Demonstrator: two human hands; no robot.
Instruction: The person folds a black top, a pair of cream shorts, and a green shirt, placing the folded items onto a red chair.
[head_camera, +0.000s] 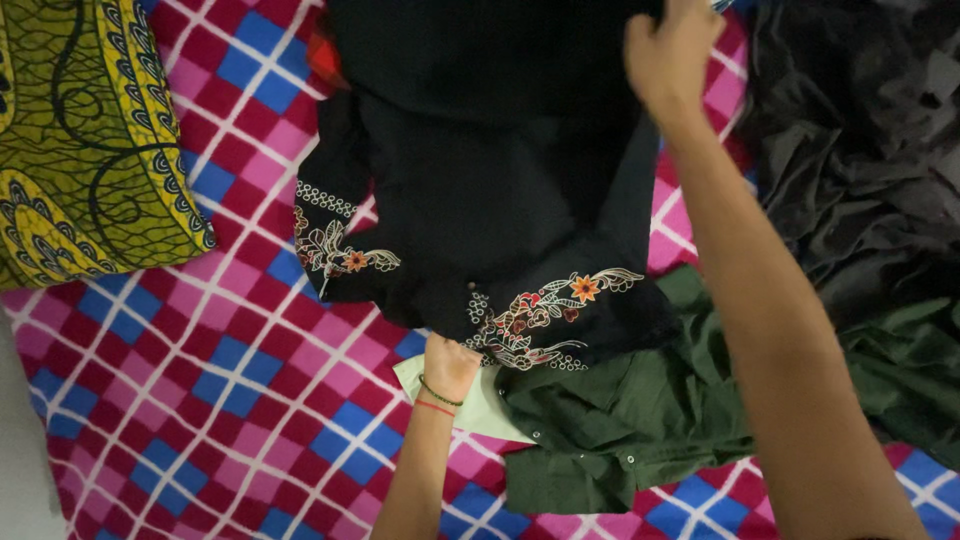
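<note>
A black garment (480, 160) with floral embroidery near its hem hangs spread over a checked bedsheet (220, 370). My right hand (668, 50) grips its top edge at the upper right. My left hand (450, 365), with thin bracelets on the wrist, holds the lower hem next to the embroidered flowers. A dark green shirt (620, 420) with buttons lies under and below the black garment, and a pale green piece (480, 410) shows beside my left wrist.
A yellow and green patterned pillow (90, 140) lies at the upper left. Dark grey crumpled cloth (860, 150) is heaped at the right. The sheet is checked in pink, red and blue. A pale floor strip (15, 450) runs along the left edge.
</note>
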